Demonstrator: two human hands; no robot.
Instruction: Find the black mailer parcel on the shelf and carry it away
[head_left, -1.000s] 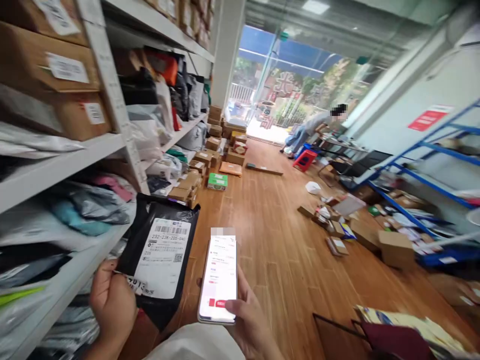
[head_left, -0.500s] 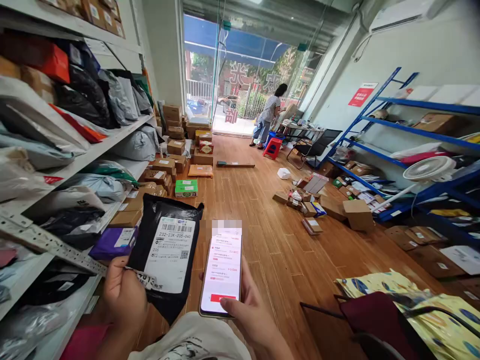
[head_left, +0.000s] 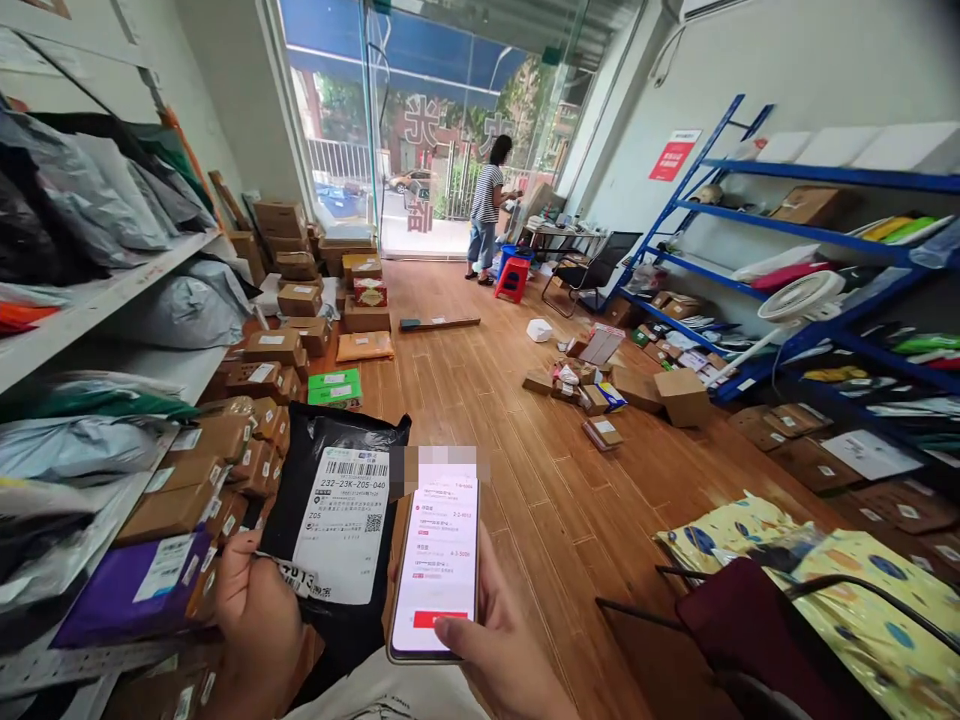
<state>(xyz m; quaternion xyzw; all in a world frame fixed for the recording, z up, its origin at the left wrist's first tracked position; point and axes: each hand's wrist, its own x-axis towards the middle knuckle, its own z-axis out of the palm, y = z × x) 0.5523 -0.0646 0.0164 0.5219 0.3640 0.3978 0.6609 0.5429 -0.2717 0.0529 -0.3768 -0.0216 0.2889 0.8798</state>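
Left hand, at 7 o'clock in the head view, closed on the lower left edge of a black mailer bag, thumb across its front; bag held upright, white shipping label facing the camera, barcode and a code line legible at top. Right hand, at 6 o'clock, gripping a phone from below, thumb resting on the lower screen near a red button. Phone sits just beside the bag, to its right, screen lit, list entries showing.

Step in hand, as judged: checking the parcel's label against the list on the phone. Next move likely calls for a thumb press on the screen while the left hand keeps the label flat and readable.

Surroundings: shelf at 9 o'clock stacked with grey and black bags; cardboard boxes along its foot; blue rack at 3 o'clock; loose parcels scattered on the wooden floor. Another person stands by the glass door at 12 o'clock, well apart.

Hard to make out: top of phone screen blurred; list text too small to read; bag's lower end hidden behind the hand and a pale garment; both wrists cut off at the frame's bottom edge.
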